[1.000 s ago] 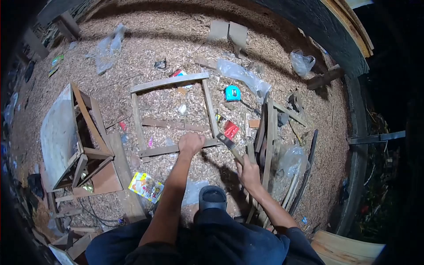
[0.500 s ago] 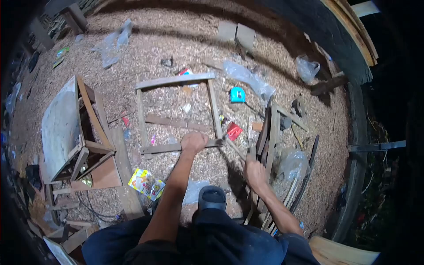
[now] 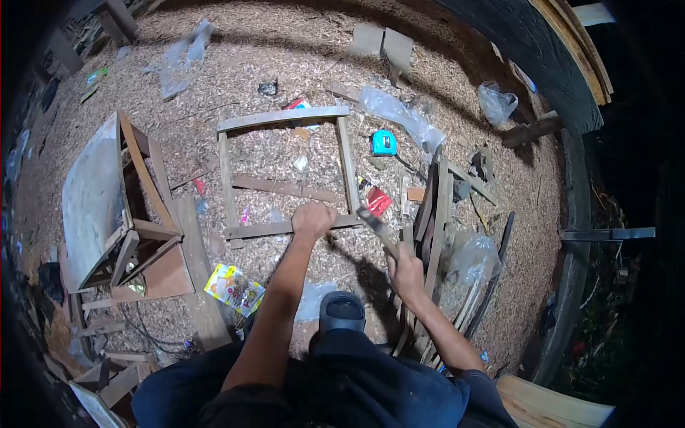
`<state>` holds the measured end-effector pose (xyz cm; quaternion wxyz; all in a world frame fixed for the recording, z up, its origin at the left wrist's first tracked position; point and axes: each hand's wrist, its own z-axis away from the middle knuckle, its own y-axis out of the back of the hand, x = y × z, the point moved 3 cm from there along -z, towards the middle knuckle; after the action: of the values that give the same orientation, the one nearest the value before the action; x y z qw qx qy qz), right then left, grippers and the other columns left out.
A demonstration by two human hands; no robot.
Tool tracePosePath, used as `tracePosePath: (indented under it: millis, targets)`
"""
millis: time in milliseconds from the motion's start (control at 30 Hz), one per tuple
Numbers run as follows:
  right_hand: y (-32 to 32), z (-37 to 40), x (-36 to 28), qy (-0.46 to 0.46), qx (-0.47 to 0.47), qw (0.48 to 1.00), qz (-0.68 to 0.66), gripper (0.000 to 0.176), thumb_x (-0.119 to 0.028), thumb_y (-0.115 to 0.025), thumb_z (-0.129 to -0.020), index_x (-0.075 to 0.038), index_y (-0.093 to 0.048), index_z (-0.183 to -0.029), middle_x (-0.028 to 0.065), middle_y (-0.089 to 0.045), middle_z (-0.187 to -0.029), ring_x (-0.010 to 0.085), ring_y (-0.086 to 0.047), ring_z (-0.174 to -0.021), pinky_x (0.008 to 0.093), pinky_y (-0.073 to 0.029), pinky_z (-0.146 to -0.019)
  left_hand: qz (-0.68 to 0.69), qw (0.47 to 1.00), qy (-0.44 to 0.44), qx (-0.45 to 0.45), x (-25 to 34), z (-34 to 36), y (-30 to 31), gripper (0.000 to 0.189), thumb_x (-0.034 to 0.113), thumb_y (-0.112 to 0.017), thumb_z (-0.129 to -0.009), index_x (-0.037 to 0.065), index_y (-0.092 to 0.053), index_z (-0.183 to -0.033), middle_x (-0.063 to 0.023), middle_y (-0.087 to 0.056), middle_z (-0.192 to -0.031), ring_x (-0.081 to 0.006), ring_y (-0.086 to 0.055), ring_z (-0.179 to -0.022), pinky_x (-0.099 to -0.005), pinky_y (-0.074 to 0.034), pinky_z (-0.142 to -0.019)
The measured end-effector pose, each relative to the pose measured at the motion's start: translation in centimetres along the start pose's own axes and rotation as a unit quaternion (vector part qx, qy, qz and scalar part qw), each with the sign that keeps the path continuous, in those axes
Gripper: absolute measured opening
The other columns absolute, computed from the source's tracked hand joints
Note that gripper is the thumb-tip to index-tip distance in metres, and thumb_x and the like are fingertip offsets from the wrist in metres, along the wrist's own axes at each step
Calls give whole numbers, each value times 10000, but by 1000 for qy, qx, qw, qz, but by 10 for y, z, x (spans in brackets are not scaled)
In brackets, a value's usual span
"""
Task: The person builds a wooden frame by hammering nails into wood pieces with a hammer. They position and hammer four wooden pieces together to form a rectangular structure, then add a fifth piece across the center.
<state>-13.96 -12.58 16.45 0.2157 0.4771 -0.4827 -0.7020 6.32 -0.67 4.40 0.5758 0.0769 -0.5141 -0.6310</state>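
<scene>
My left hand (image 3: 312, 219) is wrapped around the near rail of a rectangular wooden frame (image 3: 282, 117) that lies on the shavings. In my right hand (image 3: 407, 274) is a hammer (image 3: 374, 224), gripped by its handle. Its head is raised close to the frame's near right corner. A turquoise tape measure (image 3: 384, 143) rests on the ground just right of the frame. Beside that corner lies a crumpled red wrapper (image 3: 376, 205). A loose brown wooden strip (image 3: 282, 188) shows inside the frame.
To the left stands a wooden piece with a pale panel (image 3: 91, 207). Long boards and sticks (image 3: 441, 214) are piled at my right. A yellow packet (image 3: 227, 285) and clear plastic bags (image 3: 497, 105) litter the shavings. My sandalled foot (image 3: 343, 314) is close in front.
The hammer head has lifted off the near right corner and tilted up toward me. My left hand keeps its place on the rail.
</scene>
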Motion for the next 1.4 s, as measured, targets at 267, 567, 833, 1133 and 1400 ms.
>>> tracePosePath:
  millis: [267,567,833,1133,1400]
  targets:
    - [26,-10,-27,-59,-83,987,127,271,-285,-576,-934,-20,-559,-985,286,-597,-662,486,-607,-664,563,-474,-581,-6,1000,-8,3,4,3,9,449,363,-447,-839,16,-731,-863,-234,-686,-926,-366,-677,-898,-447,-524,-849]
    - [9,-5,31,-79,-87,979,167,368,-350,-542,-948,7,-606,-882,296,-621,-711,482,-626,-662,534,-501,-553,-16,1000,-7,10,1,-2,7,461,362,-455,-834,-13,-724,-851,-255,-679,-921,-377,-678,-884,-457,-528,-839]
    - [-25,8,29,-46,-77,987,135,303,-279,-552,-958,24,-555,-937,290,-596,-648,487,-612,-631,571,-481,-562,-41,998,-31,46,0,-1,0,462,371,-467,-830,-15,-720,-845,-240,-684,-925,-383,-673,-886,-453,-525,-839]
    - [-9,0,5,-35,-6,997,68,336,-329,-524,-968,6,-507,-969,292,-593,-649,487,-602,-620,575,-456,-545,-9,990,-13,139,-5,5,-2,459,349,-470,-865,-8,-715,-714,-237,-673,-747,-386,-682,-723,-457,-548,-730]
    - [-23,12,14,-74,-62,987,125,299,-318,-521,-974,-21,-519,-1007,280,-598,-651,485,-601,-623,561,-454,-535,16,991,41,130,-10,1,-10,480,328,-415,-895,12,-724,-708,-219,-682,-759,-367,-687,-713,-440,-555,-715]
